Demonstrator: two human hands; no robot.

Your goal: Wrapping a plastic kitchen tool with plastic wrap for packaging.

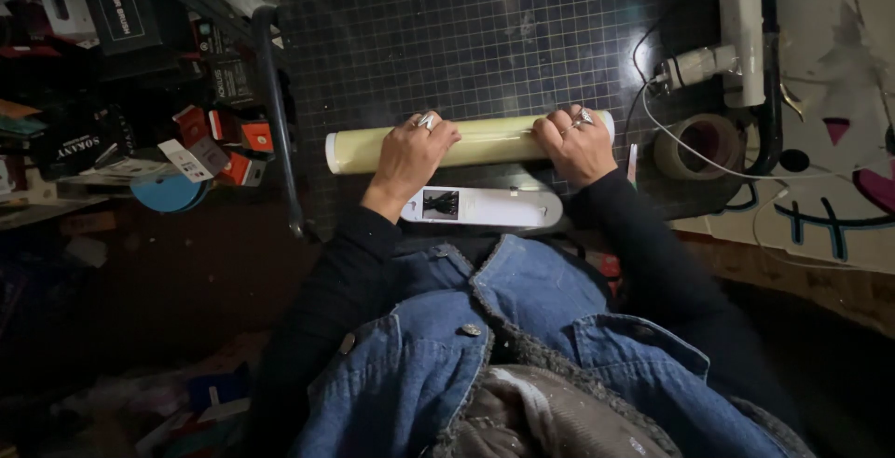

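looking down at a dark gridded cutting mat (485,29) on a table. lying across its near half, a pale yellow roll (485,141), set left to right. pressing on the roll's left part, left hand (407,155), fingers curled over the top, gripping it. gripping the right end likewise, right hand (575,144), rings showing on both. lying just nearer than the roll, between the wrists, a flat white oblong device (494,207). sitting to the right, a tape ring (699,146) and white cable (690,150). crowding the left side, shelves of small boxes (200,132).
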